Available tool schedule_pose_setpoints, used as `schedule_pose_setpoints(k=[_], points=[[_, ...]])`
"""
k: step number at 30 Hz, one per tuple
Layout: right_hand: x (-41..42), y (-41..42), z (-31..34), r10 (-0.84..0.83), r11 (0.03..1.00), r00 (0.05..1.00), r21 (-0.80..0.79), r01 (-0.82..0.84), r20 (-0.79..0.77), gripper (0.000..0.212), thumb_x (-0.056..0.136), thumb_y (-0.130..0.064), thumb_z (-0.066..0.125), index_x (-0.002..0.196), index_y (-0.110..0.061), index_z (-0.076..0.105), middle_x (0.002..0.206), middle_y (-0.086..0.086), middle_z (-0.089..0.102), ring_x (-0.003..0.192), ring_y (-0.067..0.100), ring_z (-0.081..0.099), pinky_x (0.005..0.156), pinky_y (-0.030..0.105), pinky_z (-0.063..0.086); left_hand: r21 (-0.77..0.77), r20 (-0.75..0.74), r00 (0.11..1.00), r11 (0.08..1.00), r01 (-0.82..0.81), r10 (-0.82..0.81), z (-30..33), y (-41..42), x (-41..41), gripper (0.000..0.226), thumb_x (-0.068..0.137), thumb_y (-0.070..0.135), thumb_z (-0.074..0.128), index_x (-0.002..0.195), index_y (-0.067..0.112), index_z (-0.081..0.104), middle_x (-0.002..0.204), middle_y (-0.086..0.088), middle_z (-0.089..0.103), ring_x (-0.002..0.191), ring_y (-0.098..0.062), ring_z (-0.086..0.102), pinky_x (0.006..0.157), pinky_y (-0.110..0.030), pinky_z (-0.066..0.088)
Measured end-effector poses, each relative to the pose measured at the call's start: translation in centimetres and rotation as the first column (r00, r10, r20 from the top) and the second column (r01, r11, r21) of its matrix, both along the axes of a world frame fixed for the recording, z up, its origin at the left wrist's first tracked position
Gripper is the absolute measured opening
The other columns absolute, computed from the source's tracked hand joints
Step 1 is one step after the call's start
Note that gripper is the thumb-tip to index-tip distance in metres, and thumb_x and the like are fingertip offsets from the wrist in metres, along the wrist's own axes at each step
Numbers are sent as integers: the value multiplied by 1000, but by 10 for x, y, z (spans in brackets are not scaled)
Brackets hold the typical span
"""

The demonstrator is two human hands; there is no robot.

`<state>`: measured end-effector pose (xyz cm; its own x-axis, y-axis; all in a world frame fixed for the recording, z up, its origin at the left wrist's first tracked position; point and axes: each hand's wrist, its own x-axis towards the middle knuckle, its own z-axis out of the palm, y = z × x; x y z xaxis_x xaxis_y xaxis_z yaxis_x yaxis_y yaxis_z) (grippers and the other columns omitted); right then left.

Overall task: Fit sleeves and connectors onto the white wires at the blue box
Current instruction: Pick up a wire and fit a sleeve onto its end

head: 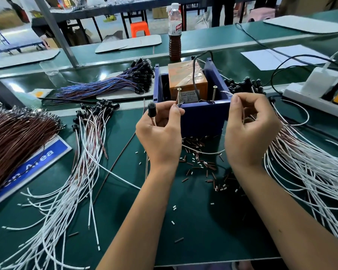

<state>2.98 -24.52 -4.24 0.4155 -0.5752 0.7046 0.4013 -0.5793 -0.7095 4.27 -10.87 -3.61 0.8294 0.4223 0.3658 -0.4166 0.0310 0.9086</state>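
White wire (227,92), pinched by the right hand (250,131), pokes out just over the near right corner of the blue box (203,115), while the left hand (160,131) grips a black connector (151,109) on its lead at the box's near left edge beside a screw (178,96). To do this well, I judge, keep the frayed tip steady and short in the pinch. Room is tight: loose sleeves (201,164) litter the mat below, with wire bundles close on both sides.
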Motion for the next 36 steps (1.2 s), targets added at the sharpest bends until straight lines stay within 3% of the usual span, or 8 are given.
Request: schedule_pose_setpoints(k=[3, 7, 18, 29, 36], points=[[0, 3, 0, 18, 1000, 1000, 3, -18, -18, 10, 101, -14, 66, 97, -9, 74, 87, -11, 66, 78, -6, 58, 70, 11, 43, 8, -6, 1000, 1000, -13, 13, 0, -1, 0, 12, 92, 1, 69, 84, 8, 74, 74, -4, 77, 71, -17, 72, 73, -24, 56], [-3, 7, 1, 91, 996, 995, -2, -91, -50, 9, 101, -13, 65, 98, -13, 73, 85, -20, 63, 76, -3, 60, 70, 16, 47, 14, -9, 1000, 1000, -19, 19, 1, -1, 0, 7, 93, 3, 70, 87, 5, 74, 72, -3, 76, 68, -15, 73, 69, -24, 54], [-7, 11, -1, 227, 969, 973, 110, -221, -43, 10, 106, -10, 53, 98, -13, 58, 72, -2, 67, 64, 10, 64, 67, 16, 46, 42, 19, 999, 998, -40, 39, 3, -1, -1, 17, 92, 4, 71, 83, 18, 74, 71, 0, 76, 67, -18, 73, 68, -22, 55], [-1, 12, -10, 258, 962, 962, 113, -248, -91, 23, 110, -21, 49, 113, -11, 70, 77, -5, 72, 60, 11, 63, 58, 44, 54, 38, 41, 998, 998, -39, 38, 1, -1, 0, 10, 92, 4, 71, 86, 12, 74, 71, 3, 76, 70, -15, 74, 75, -29, 58], [-2, 13, -9, 259, 964, 961, 95, -250, -97, 23, 110, -20, 49, 113, -10, 69, 77, -4, 72, 57, 14, 62, 55, 45, 52, 37, 47, 998, 999, -31, 30, 0, -1, 0, 5, 91, 4, 71, 89, 5, 75, 72, 2, 76, 70, -12, 74, 71, -19, 54]])
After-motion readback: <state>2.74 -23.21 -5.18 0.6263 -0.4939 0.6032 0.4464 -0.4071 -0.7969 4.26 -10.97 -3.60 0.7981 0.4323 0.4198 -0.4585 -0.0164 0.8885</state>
